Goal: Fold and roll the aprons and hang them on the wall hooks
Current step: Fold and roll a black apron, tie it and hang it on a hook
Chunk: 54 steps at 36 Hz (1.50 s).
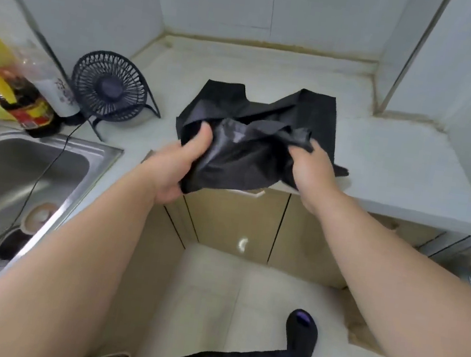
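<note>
firmly, left hand [178,168] and right hand [312,173] fingers [299,153] clench the crumpled apron [250,150] between them.

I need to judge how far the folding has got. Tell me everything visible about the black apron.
The black apron is thin, slightly shiny fabric, crumpled and not rolled. It lies on the pale countertop near its front edge, the near part lifted. The left hand and right hand each grip a bunch of it.

Both hands hold a black apron [260,127] bunched up on the counter [394,169]. The left hand [181,162] grips its near side and the right hand [311,170] pinches its right side. A small fan [110,87] stands left of the apron.
</note>
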### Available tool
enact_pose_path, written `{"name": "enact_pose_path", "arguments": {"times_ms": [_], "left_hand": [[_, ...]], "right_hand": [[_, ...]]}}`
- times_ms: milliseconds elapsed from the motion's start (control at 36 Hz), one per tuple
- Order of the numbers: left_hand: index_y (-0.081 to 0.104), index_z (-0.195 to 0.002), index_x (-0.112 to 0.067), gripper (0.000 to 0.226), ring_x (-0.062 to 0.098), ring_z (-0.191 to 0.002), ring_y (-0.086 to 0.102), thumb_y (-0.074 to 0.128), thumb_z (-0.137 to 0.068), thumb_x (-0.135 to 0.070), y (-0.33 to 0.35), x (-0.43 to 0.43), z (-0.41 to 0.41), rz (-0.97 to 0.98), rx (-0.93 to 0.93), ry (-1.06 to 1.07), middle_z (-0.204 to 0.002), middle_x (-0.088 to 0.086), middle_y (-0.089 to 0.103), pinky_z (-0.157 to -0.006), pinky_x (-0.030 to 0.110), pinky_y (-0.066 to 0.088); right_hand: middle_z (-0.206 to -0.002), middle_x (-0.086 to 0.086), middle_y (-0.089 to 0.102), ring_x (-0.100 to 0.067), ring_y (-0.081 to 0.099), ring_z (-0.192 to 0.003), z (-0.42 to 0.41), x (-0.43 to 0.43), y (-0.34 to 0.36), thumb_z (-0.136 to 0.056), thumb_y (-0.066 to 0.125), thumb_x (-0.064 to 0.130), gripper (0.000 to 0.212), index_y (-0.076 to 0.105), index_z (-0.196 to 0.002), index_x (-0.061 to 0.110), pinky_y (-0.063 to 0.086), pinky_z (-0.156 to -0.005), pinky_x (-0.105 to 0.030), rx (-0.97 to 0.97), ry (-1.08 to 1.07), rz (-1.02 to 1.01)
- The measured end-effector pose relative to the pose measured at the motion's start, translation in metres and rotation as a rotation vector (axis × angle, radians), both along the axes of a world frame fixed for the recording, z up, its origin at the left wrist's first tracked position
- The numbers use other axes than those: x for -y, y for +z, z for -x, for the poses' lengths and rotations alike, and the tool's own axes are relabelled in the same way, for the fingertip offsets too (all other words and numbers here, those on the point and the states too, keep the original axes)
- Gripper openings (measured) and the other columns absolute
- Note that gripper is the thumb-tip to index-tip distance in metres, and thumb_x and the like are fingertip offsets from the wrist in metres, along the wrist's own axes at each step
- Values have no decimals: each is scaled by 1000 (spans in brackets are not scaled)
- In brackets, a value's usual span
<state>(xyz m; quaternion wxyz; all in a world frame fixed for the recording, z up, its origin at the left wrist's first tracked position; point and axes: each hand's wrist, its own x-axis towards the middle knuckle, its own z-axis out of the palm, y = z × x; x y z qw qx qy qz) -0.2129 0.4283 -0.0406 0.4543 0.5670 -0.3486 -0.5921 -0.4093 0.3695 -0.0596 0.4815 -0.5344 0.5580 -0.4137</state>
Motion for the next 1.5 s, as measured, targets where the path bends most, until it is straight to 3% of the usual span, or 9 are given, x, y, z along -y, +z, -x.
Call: {"name": "enact_pose_path", "arguments": {"times_ms": [139,222,333,444,556,722,972,1083,1500], "left_hand": [[64,-104,-25,55,2,-84,68,91,-56,-31,-17,-64,-41,-213,179,-461,-97,-9,72,-67,16,53],[65,-111,-14,63,19,-101,67,82,-50,-16,-14,-77,-53,-389,284,-635,-109,4,71,-91,32,54],[66,-109,-7,65,32,-107,64,78,-45,-13,-11,-96,-74,-491,316,-550,-112,16,69,-104,48,44],[67,-97,-5,30,20,-72,71,66,-67,-3,-17,-112,-86,-453,173,-292,-85,10,74,-65,26,58],[62,-115,-5,27,22,-84,69,55,-89,-8,-34,-124,-100,-401,33,56,-95,9,73,-74,30,57],[58,-110,-8,24,32,-92,67,64,-89,-19,-34,-143,-93,-569,273,-161,-100,17,71,-73,38,54],[61,-82,-16,12,28,-82,59,64,-89,-25,-34,-126,-65,74,952,175,-75,1,62,-71,32,43],[72,-102,-6,24,33,-96,60,59,-82,-11,-37,-113,-64,368,1197,385,-99,12,68,-80,34,45],[63,-102,-9,24,35,-84,55,46,-95,-24,-41,-81,-46,96,1352,145,-89,16,62,-67,34,37]], "right_hand": [[-91,-3,64,-21,59,-85,-26,-40,-2,-94,44,20,18,59,-86,23,45,-78,-34,70,20,-38],[-89,-10,61,-24,55,-83,-38,-52,-2,-91,44,20,18,59,-82,18,42,-73,-35,-29,126,-98],[-79,-8,53,-19,46,-74,-60,-72,-2,-94,43,22,28,57,-93,-2,33,-68,-30,-178,241,-177],[-66,2,51,-13,46,-62,-62,-84,-5,-97,49,30,32,52,-68,14,34,-54,-23,-257,324,-267],[-108,-2,65,-21,63,-97,-69,-94,-14,-79,71,45,42,59,-104,12,53,-85,-35,-328,450,-391],[-73,-6,44,-21,41,-64,-68,-106,-23,-89,60,18,27,42,-70,12,28,-59,-29,-696,580,-311],[-98,-9,61,-31,56,-95,-39,-98,-36,-94,43,11,18,59,-101,14,36,-69,-30,-727,120,168],[-115,-9,62,-28,55,-106,-27,-100,-19,-92,35,1,38,58,-120,13,46,-88,-36,-629,-38,367],[-85,-11,50,-31,48,-78,-5,-77,6,-89,35,4,12,45,-93,9,34,-62,-33,-896,16,197]]}}
